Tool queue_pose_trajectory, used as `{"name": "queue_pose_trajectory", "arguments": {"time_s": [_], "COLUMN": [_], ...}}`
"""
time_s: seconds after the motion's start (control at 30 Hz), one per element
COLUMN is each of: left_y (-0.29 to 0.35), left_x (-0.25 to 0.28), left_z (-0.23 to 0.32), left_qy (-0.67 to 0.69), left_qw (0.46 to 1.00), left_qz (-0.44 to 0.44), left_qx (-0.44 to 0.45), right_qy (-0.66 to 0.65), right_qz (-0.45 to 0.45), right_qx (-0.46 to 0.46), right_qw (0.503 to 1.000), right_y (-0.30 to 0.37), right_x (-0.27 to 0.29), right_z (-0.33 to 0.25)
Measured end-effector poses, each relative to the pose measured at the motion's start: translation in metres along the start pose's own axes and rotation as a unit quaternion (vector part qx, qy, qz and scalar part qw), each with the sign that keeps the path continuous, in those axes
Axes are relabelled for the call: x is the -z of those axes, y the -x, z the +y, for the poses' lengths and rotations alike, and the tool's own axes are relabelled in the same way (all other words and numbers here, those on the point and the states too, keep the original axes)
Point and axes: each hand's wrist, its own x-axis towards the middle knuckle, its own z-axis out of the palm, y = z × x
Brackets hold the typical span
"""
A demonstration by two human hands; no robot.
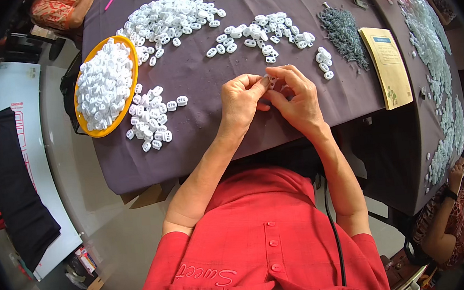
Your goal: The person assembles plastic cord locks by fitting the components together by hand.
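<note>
Both my hands meet above the front part of the table, around a small white plastic piece (272, 79) with holes in it. My left hand (240, 101) pinches it between thumb and forefinger. From the other side, the fingertips of my right hand (297, 99) are closed on the same piece. Fingers cover most of it. Just beyond my hands lies a loose pile of white oval two-holed pieces (272, 26). A few more white pieces (324, 62) form a short row to the right of them, near a heap of small grey parts (345, 35).
A yellow-rimmed basket (136, 70) full of white pieces stands at the left, beside a scattered pile (152, 116). A bigger white pile (171, 18) lies farther back. A tan booklet (394, 75) rests at the right edge. Another person's hand (456, 174) reaches a neighbouring table with translucent pieces (438, 71).
</note>
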Motion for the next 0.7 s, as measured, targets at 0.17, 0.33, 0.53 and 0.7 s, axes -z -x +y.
{"name": "queue_pose_trajectory", "arguments": {"time_s": [0.17, 0.33, 0.53, 0.7], "left_y": [0.001, -0.003, -0.003, 0.000], "left_x": [-0.004, 0.008, 0.007, 0.008], "left_z": [0.001, 0.002, 0.002, -0.005], "left_qy": [0.004, 0.016, -0.020, -0.061], "left_qw": [1.000, 0.998, 0.998, 0.997], "left_qz": [0.018, -0.043, -0.055, -0.050], "left_qx": [-0.007, 0.052, 0.035, -0.027], "right_qy": [0.007, 0.006, -0.010, -0.024], "right_qz": [0.020, 0.002, -0.010, -0.027], "right_qx": [-0.030, -0.017, -0.012, -0.014], "right_qw": [0.999, 1.000, 1.000, 0.999], "right_y": [-0.003, -0.003, -0.001, -0.001], "right_x": [-0.002, 0.000, 0.001, 0.000], "right_z": [-0.003, 0.001, 0.003, 0.005]}}
